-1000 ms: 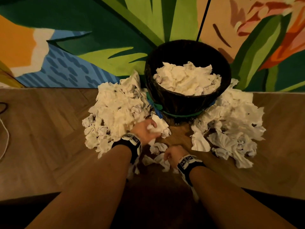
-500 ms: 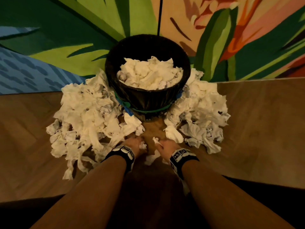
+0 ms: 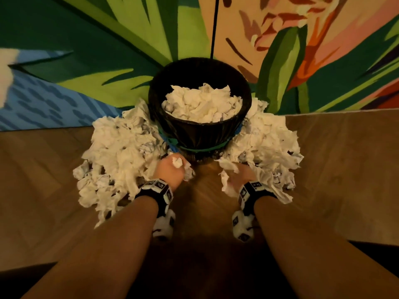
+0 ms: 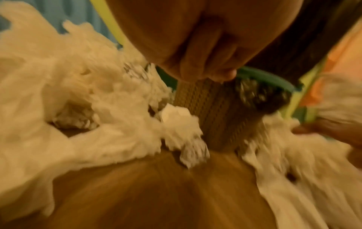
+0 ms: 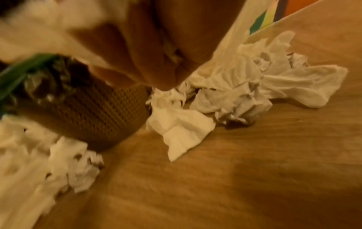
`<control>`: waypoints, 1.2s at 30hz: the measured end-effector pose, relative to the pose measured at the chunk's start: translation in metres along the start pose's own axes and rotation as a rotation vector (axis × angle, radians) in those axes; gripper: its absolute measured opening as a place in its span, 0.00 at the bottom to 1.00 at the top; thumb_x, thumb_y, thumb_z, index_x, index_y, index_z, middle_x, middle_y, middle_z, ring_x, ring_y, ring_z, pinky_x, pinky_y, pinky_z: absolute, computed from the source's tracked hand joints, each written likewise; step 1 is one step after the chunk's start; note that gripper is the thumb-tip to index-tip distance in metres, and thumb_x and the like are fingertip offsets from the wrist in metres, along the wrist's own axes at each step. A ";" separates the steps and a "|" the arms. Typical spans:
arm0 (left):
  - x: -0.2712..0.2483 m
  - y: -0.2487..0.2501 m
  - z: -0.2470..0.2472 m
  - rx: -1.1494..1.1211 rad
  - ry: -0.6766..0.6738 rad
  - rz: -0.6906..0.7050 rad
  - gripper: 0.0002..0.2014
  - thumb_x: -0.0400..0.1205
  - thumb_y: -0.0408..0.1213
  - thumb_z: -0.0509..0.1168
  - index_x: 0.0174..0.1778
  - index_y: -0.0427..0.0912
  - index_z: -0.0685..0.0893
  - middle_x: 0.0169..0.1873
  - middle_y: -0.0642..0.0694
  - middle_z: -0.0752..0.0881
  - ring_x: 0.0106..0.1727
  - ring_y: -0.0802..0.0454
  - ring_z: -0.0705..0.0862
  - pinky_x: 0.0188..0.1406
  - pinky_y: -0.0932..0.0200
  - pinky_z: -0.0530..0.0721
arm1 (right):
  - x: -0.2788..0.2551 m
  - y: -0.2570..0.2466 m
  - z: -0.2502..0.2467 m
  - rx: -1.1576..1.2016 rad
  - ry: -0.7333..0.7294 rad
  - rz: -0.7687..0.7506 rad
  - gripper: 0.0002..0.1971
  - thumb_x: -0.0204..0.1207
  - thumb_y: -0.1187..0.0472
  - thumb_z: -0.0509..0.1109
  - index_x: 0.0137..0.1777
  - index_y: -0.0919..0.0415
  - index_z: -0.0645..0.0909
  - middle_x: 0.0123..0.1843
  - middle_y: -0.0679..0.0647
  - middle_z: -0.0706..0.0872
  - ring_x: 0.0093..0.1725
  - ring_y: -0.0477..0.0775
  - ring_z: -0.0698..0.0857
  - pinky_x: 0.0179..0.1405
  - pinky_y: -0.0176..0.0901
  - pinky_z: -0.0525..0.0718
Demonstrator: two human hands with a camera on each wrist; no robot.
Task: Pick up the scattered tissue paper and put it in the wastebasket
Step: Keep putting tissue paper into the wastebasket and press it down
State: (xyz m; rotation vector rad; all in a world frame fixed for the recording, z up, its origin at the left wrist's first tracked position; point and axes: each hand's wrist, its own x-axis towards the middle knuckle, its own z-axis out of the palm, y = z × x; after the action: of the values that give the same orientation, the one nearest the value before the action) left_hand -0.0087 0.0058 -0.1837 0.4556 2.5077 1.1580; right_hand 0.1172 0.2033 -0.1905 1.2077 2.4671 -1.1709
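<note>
The dark woven wastebasket (image 3: 199, 134) stands against the painted wall, heaped with white tissue (image 3: 203, 104). Large piles of crumpled tissue lie on the floor to its left (image 3: 121, 156) and right (image 3: 269, 141). My left hand (image 3: 172, 170) is just before the basket's base with its fingers curled round a tissue wad (image 3: 177, 162). My right hand (image 3: 238, 174) grips a loose tissue sheet (image 3: 225, 182) at the near edge of the right pile. In the right wrist view its fingers (image 5: 156, 62) are curled with tissue in the fist, and a sheet (image 5: 233, 40) hangs from the hand.
The wood floor (image 3: 203, 197) shows bare between my forearms. A green band (image 3: 203, 148) rings the basket's lower part. The mural wall (image 3: 108, 61) rises right behind the basket. A folded tissue (image 5: 180, 131) lies beside the basket's base (image 5: 88, 117).
Both hands have left the scraps on the floor between them and moved apart and forward to the basket's base, each holding tissue. The floor between them now shows no scraps.
</note>
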 end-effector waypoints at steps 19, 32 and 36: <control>0.081 0.187 -0.126 -0.082 0.230 0.417 0.19 0.88 0.35 0.57 0.76 0.45 0.70 0.70 0.40 0.76 0.64 0.51 0.79 0.69 0.58 0.76 | 0.024 -0.154 -0.210 0.021 0.558 -0.372 0.18 0.74 0.71 0.72 0.57 0.50 0.78 0.61 0.51 0.81 0.57 0.51 0.80 0.54 0.34 0.79; 0.109 0.193 -0.121 0.198 0.166 0.385 0.11 0.77 0.34 0.77 0.54 0.45 0.89 0.52 0.48 0.89 0.53 0.53 0.87 0.59 0.61 0.84 | 0.021 -0.232 -0.153 -0.155 0.379 -0.557 0.14 0.75 0.61 0.75 0.60 0.50 0.88 0.61 0.51 0.88 0.59 0.51 0.85 0.53 0.33 0.78; 0.104 0.191 -0.120 0.281 0.145 0.318 0.16 0.82 0.30 0.68 0.63 0.49 0.88 0.63 0.44 0.86 0.62 0.45 0.84 0.63 0.58 0.81 | 0.016 -0.225 -0.146 -0.251 0.305 -0.546 0.27 0.72 0.70 0.68 0.70 0.47 0.81 0.67 0.53 0.84 0.62 0.55 0.84 0.53 0.36 0.79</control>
State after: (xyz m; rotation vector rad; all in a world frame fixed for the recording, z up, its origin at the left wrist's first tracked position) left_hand -0.1257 0.0874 0.0198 0.9019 2.8131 0.9729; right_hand -0.0290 0.2336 0.0328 0.7035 3.1854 -0.7681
